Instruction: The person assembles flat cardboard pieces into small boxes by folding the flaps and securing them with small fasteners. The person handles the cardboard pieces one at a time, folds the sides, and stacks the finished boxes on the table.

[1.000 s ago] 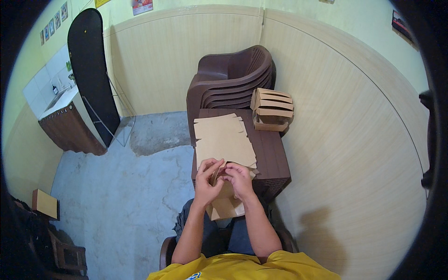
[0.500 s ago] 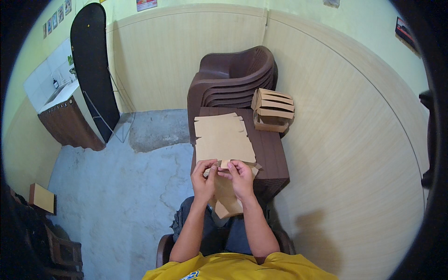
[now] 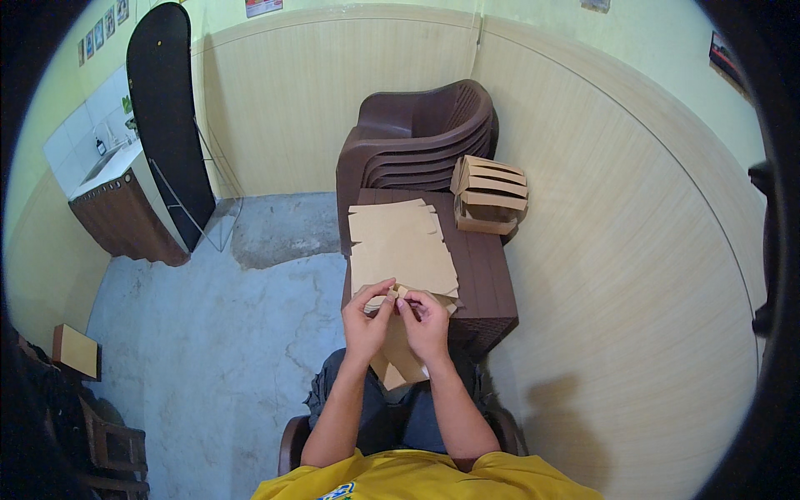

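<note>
A partly folded brown cardboard box rests over my lap, its upper end between my two hands. My left hand pinches the box's top edge with thumb and index finger. Close beside it, my right hand has thumb and fingers closed on a small flap at the same edge. The fingers hide most of that flap. Just beyond my hands, flat cardboard blanks with notched edges lie stacked on a brown woven-sided plastic table.
Folded cardboard boxes stand at the table's far right. Stacked brown plastic armchairs rise behind the table. Wood-patterned wall panels run close along the right. A black ironing board leans by the sink at the left.
Both hands have come closer together at the box's top edge. My right hand has shifted slightly left, and the flap between the fingers now looks more folded. The stacked blanks stay put.
</note>
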Demonstrator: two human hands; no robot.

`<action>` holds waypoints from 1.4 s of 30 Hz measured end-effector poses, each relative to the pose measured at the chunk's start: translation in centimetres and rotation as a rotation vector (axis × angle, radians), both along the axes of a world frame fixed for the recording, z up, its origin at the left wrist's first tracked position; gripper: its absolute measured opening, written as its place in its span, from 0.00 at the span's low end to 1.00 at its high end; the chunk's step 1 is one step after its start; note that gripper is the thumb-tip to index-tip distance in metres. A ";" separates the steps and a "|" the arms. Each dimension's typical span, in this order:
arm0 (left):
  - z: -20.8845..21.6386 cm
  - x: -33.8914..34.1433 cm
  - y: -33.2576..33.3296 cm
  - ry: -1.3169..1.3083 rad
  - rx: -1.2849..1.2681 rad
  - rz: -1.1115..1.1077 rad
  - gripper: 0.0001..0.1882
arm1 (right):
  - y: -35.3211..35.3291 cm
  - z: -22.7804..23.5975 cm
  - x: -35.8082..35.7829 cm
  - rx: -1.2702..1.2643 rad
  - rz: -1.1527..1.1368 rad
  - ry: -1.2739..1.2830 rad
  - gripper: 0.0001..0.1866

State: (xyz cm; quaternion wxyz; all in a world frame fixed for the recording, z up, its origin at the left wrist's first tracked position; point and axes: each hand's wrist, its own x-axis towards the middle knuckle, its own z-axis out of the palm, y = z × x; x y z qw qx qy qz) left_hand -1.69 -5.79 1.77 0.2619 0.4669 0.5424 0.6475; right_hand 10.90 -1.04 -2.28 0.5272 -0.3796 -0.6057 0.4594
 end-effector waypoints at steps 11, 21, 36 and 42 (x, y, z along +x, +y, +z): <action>-1.0 0.8 -0.6 0.020 0.026 0.079 0.14 | -1.6 2.2 0.2 0.135 -0.132 -0.151 0.05; -0.2 0.6 -0.9 0.065 0.045 0.049 0.15 | -1.7 0.8 0.1 0.006 -0.085 -0.055 0.09; 0.5 1.6 -1.2 -0.011 0.019 0.092 0.12 | -1.5 1.1 0.4 -0.031 -0.111 0.212 0.08; 0.0 2.0 -0.8 -0.053 0.014 0.127 0.13 | -2.1 0.2 -0.6 -0.073 -0.171 0.319 0.08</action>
